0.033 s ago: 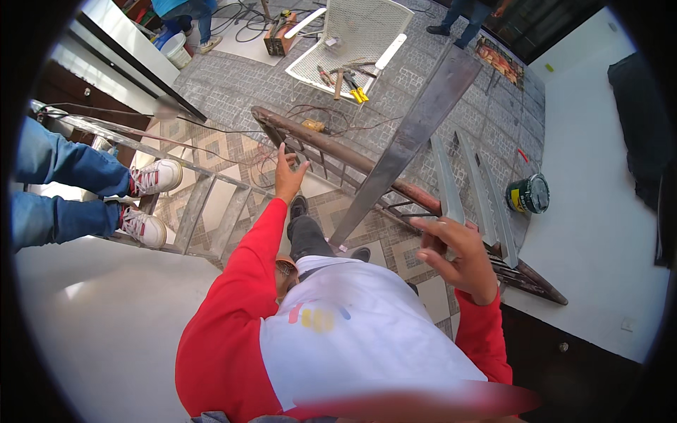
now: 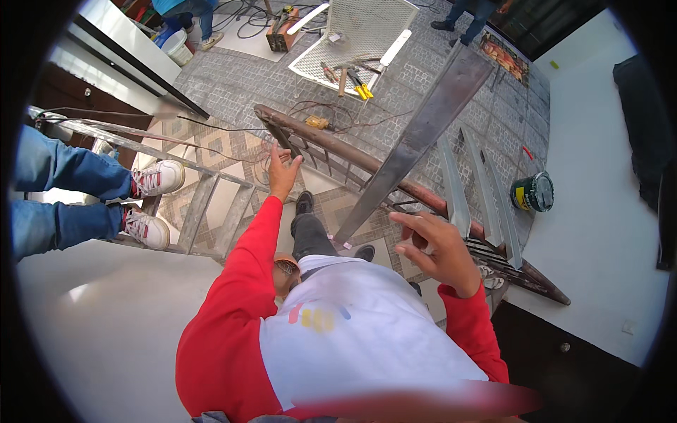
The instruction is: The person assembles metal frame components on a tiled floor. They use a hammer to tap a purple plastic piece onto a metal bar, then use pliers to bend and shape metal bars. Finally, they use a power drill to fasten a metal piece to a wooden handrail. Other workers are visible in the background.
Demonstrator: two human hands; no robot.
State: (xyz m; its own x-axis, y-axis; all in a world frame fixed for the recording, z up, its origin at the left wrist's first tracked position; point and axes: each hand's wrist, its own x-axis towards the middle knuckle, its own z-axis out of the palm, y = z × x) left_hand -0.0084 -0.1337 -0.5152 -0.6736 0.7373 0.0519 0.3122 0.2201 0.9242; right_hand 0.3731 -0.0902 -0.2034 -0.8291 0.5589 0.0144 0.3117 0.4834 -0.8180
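Observation:
My left hand (image 2: 283,175) is raised with thumb and fingers apart and nothing in it. Just beyond it runs a brown metal railing (image 2: 345,149) with thin bars. My right hand (image 2: 443,252) hovers with its fingers bent and a gap between thumb and forefinger; it holds nothing I can see. Between the two hands, a long dark steel beam (image 2: 416,141) slants from the tiled floor toward the upper right. Neither hand appears to touch it. Past the right hand are several grey metal strips (image 2: 453,185) at the railing.
A person's jeans and white shoes (image 2: 156,178) are on a metal ladder (image 2: 201,208) at left. A white mesh chair (image 2: 367,35) bears a hammer (image 2: 343,79) and pliers (image 2: 362,87). A yellow power tool (image 2: 317,123), cables and a dark paint bucket (image 2: 532,192) stand beyond.
My right hand has shifted left and slightly down, and my left hand slightly left. A pair of shoes now shows beside my right wrist. The view has shifted a little.

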